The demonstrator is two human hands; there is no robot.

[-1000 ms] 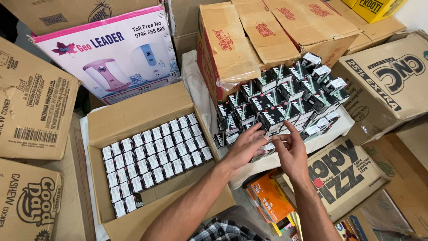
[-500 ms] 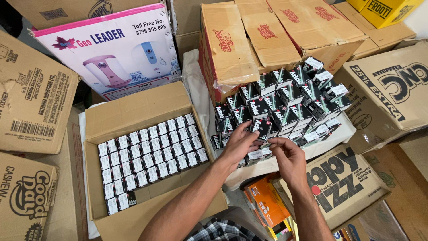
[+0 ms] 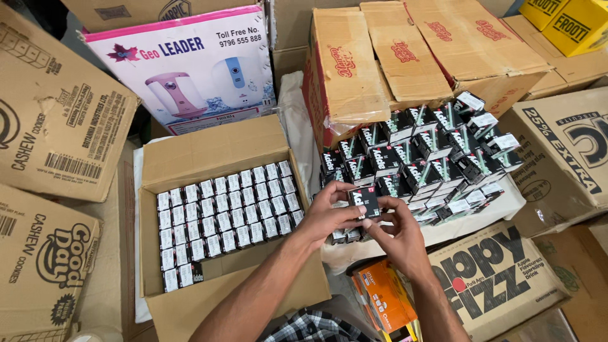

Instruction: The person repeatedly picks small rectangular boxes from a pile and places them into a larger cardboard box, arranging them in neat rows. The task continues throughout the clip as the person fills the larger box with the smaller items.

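My left hand (image 3: 326,215) and my right hand (image 3: 394,234) together hold one small black packet (image 3: 365,201) with white lettering, just in front of a sloping pile of the same black packets (image 3: 421,161). The pile rests on a white-covered surface (image 3: 443,229) and leans against brown cartons. To the left an open cardboard box (image 3: 212,155) holds several neat rows of these packets standing on end (image 3: 225,215), white tops up. One packet lies on its side at the box's near left corner (image 3: 197,277). The near strip of the box floor is bare.
Closed cartons crowd round: a pink and white appliance box (image 3: 183,69) behind, brown biscuit cartons (image 3: 60,120) at left, a drink carton (image 3: 500,278) and an orange box (image 3: 383,294) below my right hand, yellow cartons (image 3: 570,22) at top right.
My hands reached into the front of the pile, picked out one black packet and drew it back toward me. The view has shifted slightly to the left.
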